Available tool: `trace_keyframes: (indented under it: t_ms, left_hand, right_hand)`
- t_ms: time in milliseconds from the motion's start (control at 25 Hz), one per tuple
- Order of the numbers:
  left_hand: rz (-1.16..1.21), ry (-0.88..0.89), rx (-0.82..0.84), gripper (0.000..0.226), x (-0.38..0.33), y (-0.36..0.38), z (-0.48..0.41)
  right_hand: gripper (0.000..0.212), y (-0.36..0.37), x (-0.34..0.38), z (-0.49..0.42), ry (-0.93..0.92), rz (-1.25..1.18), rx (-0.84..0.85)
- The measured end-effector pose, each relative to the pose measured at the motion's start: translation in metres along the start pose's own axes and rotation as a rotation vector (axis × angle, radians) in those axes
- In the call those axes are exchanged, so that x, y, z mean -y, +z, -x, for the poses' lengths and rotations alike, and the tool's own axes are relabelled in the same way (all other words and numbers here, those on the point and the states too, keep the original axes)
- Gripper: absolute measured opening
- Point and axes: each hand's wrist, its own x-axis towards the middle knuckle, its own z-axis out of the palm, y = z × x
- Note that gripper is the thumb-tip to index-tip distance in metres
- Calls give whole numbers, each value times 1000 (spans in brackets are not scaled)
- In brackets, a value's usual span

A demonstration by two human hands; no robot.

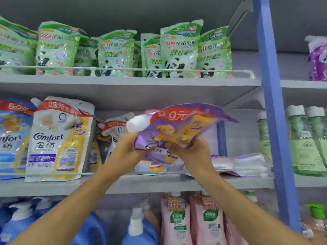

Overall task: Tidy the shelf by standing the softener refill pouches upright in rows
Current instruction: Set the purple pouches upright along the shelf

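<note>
A purple softener refill pouch with a white cap and a red price band is held up in front of the middle shelf, bent and tilted. My left hand grips its lower left edge. My right hand grips its lower right edge. Flat purple pouches lie stacked on the shelf at the right. A white and yellow pouch and a blue pouch stand upright at the left. Another white pouch leans behind my left hand.
Green panda pouches fill the upper shelf behind a wire rail. A blue upright post bounds the bay on the right, with green bottles beyond it. Blue pump bottles and pink pouches stand on the shelf below.
</note>
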Motion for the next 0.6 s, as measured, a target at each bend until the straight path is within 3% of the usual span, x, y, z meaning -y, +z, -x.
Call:
trace_keyframes:
  t_ms: [120, 160, 280, 400, 600]
  left_hand:
    - [32, -166, 63, 60, 34, -36, 3]
    - [88, -194, 62, 63, 41, -45, 6]
    - [331, -446, 165, 33, 58, -63, 9]
    - [427, -668, 259, 59, 72, -67, 7]
    - [510, -627, 171, 39, 72, -57, 14]
  right_hand:
    - [15, 42, -3, -22, 76, 89, 196]
    - [14, 56, -6, -28, 109, 94, 236]
    - [26, 93, -27, -34, 216, 121, 323]
    - [38, 105, -48, -33, 301, 182, 337]
    - [32, 105, -57, -20, 268, 63, 287]
